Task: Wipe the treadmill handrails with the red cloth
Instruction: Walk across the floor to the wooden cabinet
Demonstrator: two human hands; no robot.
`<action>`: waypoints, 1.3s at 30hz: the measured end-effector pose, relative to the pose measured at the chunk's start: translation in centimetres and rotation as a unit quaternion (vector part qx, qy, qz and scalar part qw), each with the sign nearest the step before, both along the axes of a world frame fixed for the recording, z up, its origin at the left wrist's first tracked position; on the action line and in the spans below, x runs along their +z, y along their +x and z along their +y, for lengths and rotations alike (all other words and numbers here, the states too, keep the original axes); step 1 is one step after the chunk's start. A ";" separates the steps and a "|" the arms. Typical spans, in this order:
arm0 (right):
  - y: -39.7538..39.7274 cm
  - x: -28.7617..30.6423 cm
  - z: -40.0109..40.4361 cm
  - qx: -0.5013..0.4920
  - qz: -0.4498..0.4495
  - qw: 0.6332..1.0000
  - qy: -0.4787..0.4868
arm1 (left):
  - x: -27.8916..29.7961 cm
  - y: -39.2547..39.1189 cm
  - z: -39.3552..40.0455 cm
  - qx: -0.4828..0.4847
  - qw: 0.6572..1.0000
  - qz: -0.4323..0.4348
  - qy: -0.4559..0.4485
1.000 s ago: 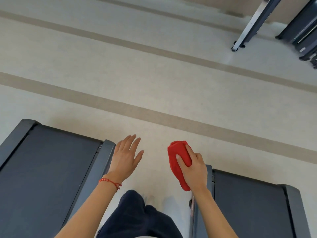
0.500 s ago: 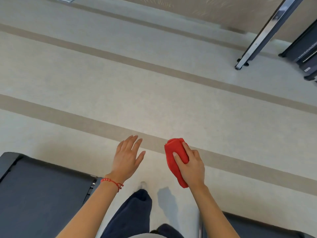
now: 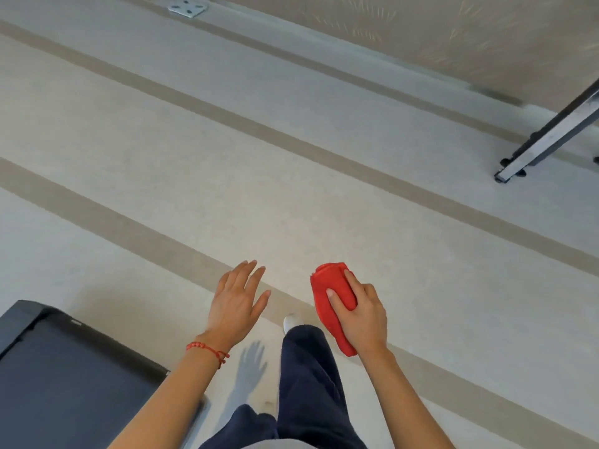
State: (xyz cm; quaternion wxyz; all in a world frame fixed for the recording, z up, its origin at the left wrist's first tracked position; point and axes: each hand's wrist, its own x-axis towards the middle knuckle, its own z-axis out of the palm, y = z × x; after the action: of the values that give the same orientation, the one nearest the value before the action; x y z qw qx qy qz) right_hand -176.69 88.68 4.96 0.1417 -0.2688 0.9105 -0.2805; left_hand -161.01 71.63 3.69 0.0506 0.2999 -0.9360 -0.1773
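My right hand [image 3: 363, 314] grips a folded red cloth [image 3: 327, 286], held in the air above the floor in the lower middle of the view. To its left, my left hand [image 3: 235, 301] is open with the fingers spread and nothing in it; a red bracelet sits on that wrist. The dark rear end of a treadmill deck [image 3: 64, 377] fills the lower left corner, below and left of my left arm. No handrail shows in the view.
The pale floor [image 3: 291, 140] carries tan stripes running diagonally. A metal frame leg [image 3: 547, 137] of another machine stands at the far right. A small metal floor plate [image 3: 188, 8] lies at the top left. My dark trouser leg and white shoe [image 3: 290, 322] step forward between my hands.
The view has moved forward: the treadmill deck on the right has left the frame and the left deck has slid down to the corner. My hands keep their pose, cloth still held.
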 end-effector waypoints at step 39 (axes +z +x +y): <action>2.0 0.3 -59.0 0.483 -0.016 0.875 -0.017 | 0.4 7.7 -38.7 0.474 0.880 0.007 0.030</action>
State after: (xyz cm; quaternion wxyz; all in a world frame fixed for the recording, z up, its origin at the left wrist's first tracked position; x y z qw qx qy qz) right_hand -174.72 29.65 5.29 0.2691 -0.6728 0.6604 -0.1966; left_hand -153.30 32.89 4.10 0.1266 0.7079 -0.6757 -0.1619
